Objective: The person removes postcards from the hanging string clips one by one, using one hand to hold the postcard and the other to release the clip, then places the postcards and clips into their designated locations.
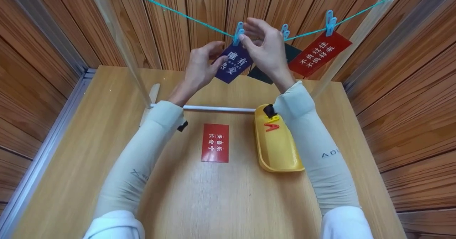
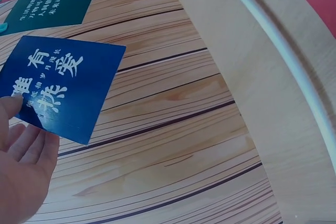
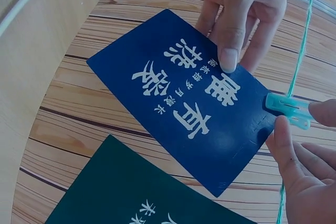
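Observation:
A dark blue card with white characters [image 1: 233, 62] hangs at the teal string, its corner in the mouth of a light blue clothespin [image 3: 289, 109]. My left hand [image 1: 201, 64] pinches the card's left edge, thumb on the printed face and fingers behind. At the clothespin's handle ends, my right hand [image 3: 310, 169] grips with thumb and forefinger. Right of it hangs a dark green card [image 2: 55, 4], partly hidden behind my right hand in the head view. Farther right, a red card [image 1: 320, 53] hangs from another blue clothespin [image 1: 330, 23].
The teal string [image 1: 171, 11] runs between two upright wooden posts, joined low down by a white rod [image 1: 221, 109]. Another red card [image 1: 215, 143] lies on the table. To its right stands a yellow tray [image 1: 281, 157] with a red clothespin [image 1: 271, 126] and a yellow one.

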Motion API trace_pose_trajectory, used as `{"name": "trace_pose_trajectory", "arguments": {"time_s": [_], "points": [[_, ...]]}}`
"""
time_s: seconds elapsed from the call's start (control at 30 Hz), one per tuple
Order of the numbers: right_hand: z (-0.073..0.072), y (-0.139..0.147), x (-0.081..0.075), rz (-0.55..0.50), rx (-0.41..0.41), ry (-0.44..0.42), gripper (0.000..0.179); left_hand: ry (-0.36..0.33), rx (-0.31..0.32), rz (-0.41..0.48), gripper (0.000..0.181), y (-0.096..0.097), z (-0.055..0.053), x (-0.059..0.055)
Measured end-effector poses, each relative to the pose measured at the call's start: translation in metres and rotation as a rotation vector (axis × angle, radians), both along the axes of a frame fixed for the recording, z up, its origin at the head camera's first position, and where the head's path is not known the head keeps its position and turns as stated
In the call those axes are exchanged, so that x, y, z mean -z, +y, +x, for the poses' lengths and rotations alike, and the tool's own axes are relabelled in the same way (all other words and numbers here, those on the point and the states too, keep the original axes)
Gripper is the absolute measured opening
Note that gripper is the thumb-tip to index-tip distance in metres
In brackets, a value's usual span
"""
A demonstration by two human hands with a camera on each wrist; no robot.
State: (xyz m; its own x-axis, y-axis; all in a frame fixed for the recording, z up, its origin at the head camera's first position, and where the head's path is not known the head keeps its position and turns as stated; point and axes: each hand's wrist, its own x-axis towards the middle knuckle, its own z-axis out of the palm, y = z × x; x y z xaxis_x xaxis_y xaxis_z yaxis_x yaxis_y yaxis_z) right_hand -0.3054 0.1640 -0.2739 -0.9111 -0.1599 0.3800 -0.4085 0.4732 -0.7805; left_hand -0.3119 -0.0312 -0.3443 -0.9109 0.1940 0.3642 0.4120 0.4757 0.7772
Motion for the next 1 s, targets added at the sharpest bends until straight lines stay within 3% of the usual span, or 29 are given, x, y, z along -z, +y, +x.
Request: {"name": "trace_pose_trajectory", "arguments": {"time_s": [0.47,0.83,1.0], "points": [[-0.0007,-0.0086,0.0016,-0.024,-0.034,-0.002,0.046,-0.012,0.071,-0.04,0.033,0.0017,0.0021,0.0008],[0.0,-0.0078,-0.0012,-0.024,-0.049,0.029,0.043,0.058,0.092,-0.064,0.028,0.0013,0.0039,-0.0005],[0.0029,-0.0051,-0.0025,0.011,-0.06,0.013,0.039,0.049,0.1,-0.066,0.028,0.0027,0.0059,0.0012]]}}
